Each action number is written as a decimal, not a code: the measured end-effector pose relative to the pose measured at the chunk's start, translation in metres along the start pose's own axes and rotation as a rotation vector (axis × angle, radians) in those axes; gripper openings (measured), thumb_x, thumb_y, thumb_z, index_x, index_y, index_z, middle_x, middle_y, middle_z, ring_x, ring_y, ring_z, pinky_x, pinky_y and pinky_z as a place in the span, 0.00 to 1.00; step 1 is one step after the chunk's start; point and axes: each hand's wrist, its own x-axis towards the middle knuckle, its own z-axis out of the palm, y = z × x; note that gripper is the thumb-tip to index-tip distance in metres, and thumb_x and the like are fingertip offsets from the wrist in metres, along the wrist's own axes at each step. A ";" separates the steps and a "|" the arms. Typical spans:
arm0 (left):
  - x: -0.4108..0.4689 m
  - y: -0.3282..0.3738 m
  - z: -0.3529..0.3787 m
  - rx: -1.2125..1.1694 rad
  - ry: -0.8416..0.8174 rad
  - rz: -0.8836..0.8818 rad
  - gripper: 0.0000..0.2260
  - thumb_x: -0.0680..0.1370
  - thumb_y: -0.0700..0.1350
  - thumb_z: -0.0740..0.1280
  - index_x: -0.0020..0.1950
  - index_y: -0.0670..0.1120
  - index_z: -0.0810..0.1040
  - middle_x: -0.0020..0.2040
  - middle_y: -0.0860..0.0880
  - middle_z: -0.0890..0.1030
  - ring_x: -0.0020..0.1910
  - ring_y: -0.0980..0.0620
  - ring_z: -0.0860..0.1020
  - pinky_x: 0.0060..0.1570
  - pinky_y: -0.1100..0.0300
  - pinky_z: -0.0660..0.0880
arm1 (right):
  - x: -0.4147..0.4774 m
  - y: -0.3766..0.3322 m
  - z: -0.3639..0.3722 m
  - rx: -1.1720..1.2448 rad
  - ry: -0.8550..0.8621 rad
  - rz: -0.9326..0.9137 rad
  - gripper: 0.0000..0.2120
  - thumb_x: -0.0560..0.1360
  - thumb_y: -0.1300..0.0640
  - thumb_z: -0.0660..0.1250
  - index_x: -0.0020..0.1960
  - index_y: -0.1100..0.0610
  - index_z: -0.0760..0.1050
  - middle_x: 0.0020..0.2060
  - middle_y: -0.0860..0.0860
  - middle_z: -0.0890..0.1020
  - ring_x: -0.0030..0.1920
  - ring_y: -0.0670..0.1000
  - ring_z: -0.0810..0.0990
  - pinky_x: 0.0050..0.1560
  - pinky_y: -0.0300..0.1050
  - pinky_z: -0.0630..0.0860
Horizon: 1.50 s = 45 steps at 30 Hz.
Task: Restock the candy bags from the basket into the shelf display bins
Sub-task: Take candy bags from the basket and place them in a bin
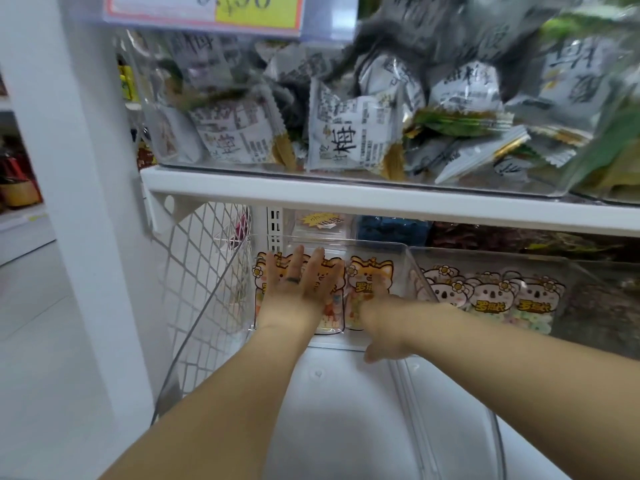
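L hand [298, 282] flat, open grip, pressing cat candy bags [370, 275] at clear bin [363, 243] back. R hand [384, 323] blurred, grip unclear. Risk: bags could slump fwd on release.

orange cat candy bags [369, 282], upright in clear bin [401, 268]

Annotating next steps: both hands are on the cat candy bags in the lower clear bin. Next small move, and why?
Probably nudge the right cat bag flush beside the left cat bags, then withdraw. The left hand lies flat, fingers straight, on the left ones; the right hand, blurred, is at the right one's lower edge.
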 end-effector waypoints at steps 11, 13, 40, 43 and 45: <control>-0.080 0.021 -0.066 -0.085 -0.137 -0.025 0.25 0.80 0.46 0.65 0.76 0.54 0.63 0.71 0.46 0.72 0.70 0.42 0.70 0.73 0.40 0.58 | -0.087 -0.002 0.008 0.207 0.291 -0.095 0.24 0.77 0.47 0.69 0.70 0.54 0.70 0.65 0.54 0.75 0.62 0.57 0.76 0.61 0.53 0.76; -0.107 0.026 -0.083 -0.185 -0.124 -0.031 0.20 0.81 0.50 0.64 0.73 0.55 0.68 0.65 0.49 0.78 0.65 0.45 0.75 0.67 0.46 0.65 | -0.117 -0.002 0.014 0.258 0.361 -0.131 0.25 0.77 0.47 0.68 0.72 0.49 0.69 0.66 0.51 0.76 0.64 0.54 0.76 0.62 0.54 0.76; -0.374 0.192 0.086 -0.516 -1.033 0.086 0.16 0.82 0.47 0.63 0.70 0.50 0.71 0.64 0.43 0.78 0.59 0.42 0.78 0.53 0.50 0.78 | -0.204 -0.062 0.396 0.715 -0.433 -0.051 0.22 0.79 0.49 0.66 0.66 0.63 0.72 0.60 0.60 0.78 0.55 0.61 0.78 0.57 0.56 0.77; -0.381 0.203 0.092 -0.506 -1.149 0.137 0.20 0.83 0.43 0.60 0.75 0.51 0.67 0.67 0.43 0.76 0.60 0.41 0.78 0.51 0.50 0.78 | -0.200 -0.087 0.408 0.743 -0.427 -0.027 0.21 0.78 0.47 0.67 0.66 0.56 0.71 0.59 0.55 0.77 0.54 0.55 0.78 0.52 0.50 0.76; -0.384 0.205 0.096 -0.498 -1.170 0.126 0.23 0.82 0.43 0.58 0.77 0.56 0.65 0.70 0.46 0.75 0.62 0.43 0.77 0.55 0.46 0.79 | -0.198 -0.095 0.412 0.765 -0.393 0.020 0.13 0.76 0.49 0.69 0.57 0.54 0.73 0.51 0.53 0.77 0.48 0.53 0.77 0.45 0.47 0.74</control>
